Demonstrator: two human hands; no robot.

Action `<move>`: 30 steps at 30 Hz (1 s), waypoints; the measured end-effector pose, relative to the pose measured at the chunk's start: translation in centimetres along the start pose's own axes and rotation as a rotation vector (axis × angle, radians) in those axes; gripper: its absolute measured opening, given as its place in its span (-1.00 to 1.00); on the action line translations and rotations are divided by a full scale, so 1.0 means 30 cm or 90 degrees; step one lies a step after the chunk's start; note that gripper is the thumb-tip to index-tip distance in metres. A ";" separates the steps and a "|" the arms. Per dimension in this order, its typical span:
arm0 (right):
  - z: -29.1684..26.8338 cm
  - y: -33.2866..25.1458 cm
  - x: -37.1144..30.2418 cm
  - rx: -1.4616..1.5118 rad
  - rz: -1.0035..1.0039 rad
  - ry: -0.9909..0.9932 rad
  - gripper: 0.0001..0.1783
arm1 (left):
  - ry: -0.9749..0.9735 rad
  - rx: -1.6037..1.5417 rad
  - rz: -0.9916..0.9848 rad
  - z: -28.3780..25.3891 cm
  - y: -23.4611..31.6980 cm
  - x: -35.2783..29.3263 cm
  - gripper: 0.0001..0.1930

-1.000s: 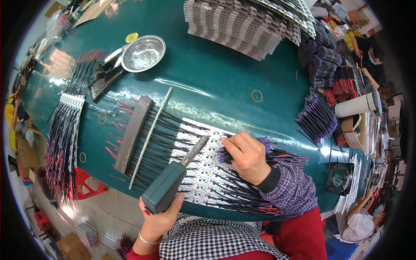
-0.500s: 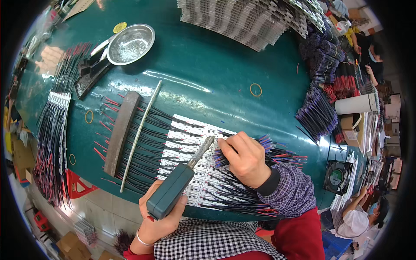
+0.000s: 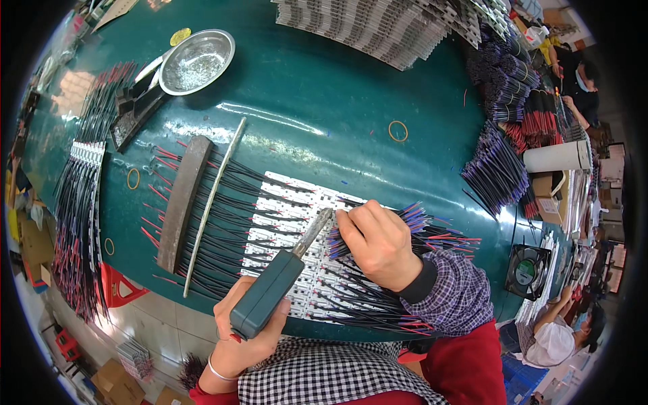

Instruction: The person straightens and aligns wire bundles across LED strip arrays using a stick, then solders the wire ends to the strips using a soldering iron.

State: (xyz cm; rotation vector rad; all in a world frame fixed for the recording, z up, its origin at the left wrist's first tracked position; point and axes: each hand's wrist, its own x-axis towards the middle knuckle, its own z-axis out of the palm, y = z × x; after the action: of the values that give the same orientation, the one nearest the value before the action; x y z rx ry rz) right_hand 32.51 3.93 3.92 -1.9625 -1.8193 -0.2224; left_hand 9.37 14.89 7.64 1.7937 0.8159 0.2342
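Observation:
My left hand point(image 3: 233, 320) is closed round the dark green handle of a soldering iron point(image 3: 268, 295). The iron's metal tip points up and right, onto the white circuit boards point(image 3: 282, 214) near my right fingertips. My right hand point(image 3: 381, 246) is closed in a pinch over the boards, at the end of a wire; a bundle of black wires with blue and red ends point(image 3: 417, 219) fans out from under it. The exact wire between the fingertips is hidden. Black wires run left from the boards, under a thin rod point(image 3: 214, 202) and a dark metal bar point(image 3: 184, 202).
A metal bowl point(image 3: 225, 71) stands at the far left beside a dark stand point(image 3: 138, 121). Wired boards point(image 3: 88, 154) hang over the left edge. Stacked white boards point(image 3: 358, 30) lie at the back, wire bundles point(image 3: 496, 169) and a fan point(image 3: 528, 271) to the right. Two people work beyond.
The whole view has shifted slightly. The iron's tip and my right fingers stay close together over the boards, with hardly any movement; both grips are unchanged.

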 end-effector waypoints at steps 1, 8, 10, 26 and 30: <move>0.000 -0.002 -0.001 -0.017 -0.009 -0.003 -0.63 | 0.003 0.004 0.020 0.000 -0.002 0.001 -0.82; 0.011 -0.004 -0.002 -0.052 -0.036 0.015 -0.70 | -0.007 0.018 -0.022 -0.012 0.013 0.013 -0.83; 0.005 -0.010 -0.001 -0.037 -0.011 -0.003 -0.62 | 0.016 -0.024 0.008 -0.006 0.013 0.019 -0.85; 0.006 0.003 -0.011 0.045 0.025 0.022 -0.51 | 0.054 -0.038 0.040 -0.011 -0.036 -0.030 -0.80; 0.004 0.001 -0.011 0.048 0.025 0.029 -0.48 | 0.031 -0.054 0.015 -0.002 -0.027 -0.023 -0.80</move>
State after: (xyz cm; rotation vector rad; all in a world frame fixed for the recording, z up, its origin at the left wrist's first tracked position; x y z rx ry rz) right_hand 32.48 3.68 3.67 -1.9228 -1.7338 -0.1819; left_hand 8.49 14.65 7.10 1.7245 0.8081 0.3251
